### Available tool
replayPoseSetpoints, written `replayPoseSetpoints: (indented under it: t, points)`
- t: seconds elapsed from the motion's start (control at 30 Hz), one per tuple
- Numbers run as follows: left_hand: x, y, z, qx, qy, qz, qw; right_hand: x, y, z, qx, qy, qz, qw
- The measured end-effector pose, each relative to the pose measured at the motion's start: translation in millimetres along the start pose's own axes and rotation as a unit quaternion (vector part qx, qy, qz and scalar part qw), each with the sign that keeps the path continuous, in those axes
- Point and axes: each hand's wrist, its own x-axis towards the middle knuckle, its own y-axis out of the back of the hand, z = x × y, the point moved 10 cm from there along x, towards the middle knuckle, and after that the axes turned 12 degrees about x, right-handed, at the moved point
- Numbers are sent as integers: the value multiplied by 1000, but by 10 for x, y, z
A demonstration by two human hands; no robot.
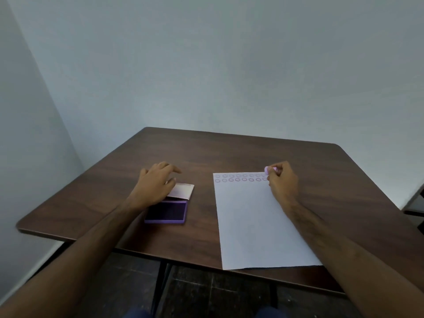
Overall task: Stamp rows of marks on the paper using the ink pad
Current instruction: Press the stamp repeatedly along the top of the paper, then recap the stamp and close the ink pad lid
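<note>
The right hand (283, 180) pinches the small, light stamp (267, 170) (best gripped by its sides); the left hand (156, 183), fingers loose, steadies the ink pad (166, 212).

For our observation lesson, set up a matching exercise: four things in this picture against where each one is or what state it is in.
Things:
1. ink pad
2. stamp
3. paper
4. left hand

States:
A. pinched in the right hand
B. two rows of rings along the far edge
C. lid open, dark pad showing
D. resting on the open lid

Pairs: 1-C, 2-A, 3-B, 4-D
</note>
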Motion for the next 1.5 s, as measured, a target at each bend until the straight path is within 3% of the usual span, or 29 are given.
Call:
replayPoseSetpoints:
  t: [0.2,0.3,0.43,0.57,0.73,0.93,1.2,1.5]
  points:
    - [-278,158,-572,14,78,38,996,-104,-206,-326,34,38,-26,998]
    - [-419,41,-891,25,132,-9,991,-304,-629,-482,109,4,-128,986]
    - [-522,-110,-1008,58,139,-58,987,-743,-1343,-624,208,-96,-286,930]
    - [-547,-46,-1017,5,148,-2,989,-1097,-1759,-754,265,-148,-361,882]
    - [-591,71,-974,-47,146,44,987,-1275,-1928,-849,308,-173,-382,854]
    - [-744,508,-468,-182,25,175,967,-1439,-2044,-964,358,-178,-423,813]
    - [-801,543,-352,-335,54,192,921,-1628,-2168,-1032,344,-137,-445,815]
    - [-888,713,-273,-302,20,234,924,-1642,-2173,-1145,269,-69,-430,859]
